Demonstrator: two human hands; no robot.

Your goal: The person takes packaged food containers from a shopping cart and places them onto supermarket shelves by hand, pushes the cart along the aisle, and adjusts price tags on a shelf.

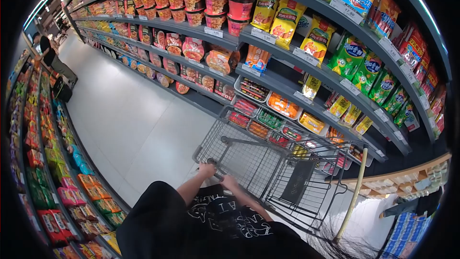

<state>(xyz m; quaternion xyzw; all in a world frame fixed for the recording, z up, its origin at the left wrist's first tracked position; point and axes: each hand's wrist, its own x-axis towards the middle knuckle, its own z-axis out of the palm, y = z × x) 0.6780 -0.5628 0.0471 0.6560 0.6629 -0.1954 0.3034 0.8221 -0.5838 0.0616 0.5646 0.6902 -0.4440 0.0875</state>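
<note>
A grey wire shopping cart (249, 175) stands in front of me, tilted in the view. My left hand (207, 169) is closed around its dark handle, near the handle's left part. Just to the right, my right hand (229, 182) also rests closed on the handle, close to the left one. Through the cart's mesh I see wire and the shelf goods beyond it. A dark panel (298, 181) is fixed to the cart's right part. The fingers' undersides are hidden.
Shelves with instant noodle cups (239, 7), yellow packets (286, 19) and green bags (346, 56) curve along the right. Another snack shelf (62, 182) lines the left. A person (52, 50) stands far down the aisle floor (129, 120). Another person (426, 204) is at right.
</note>
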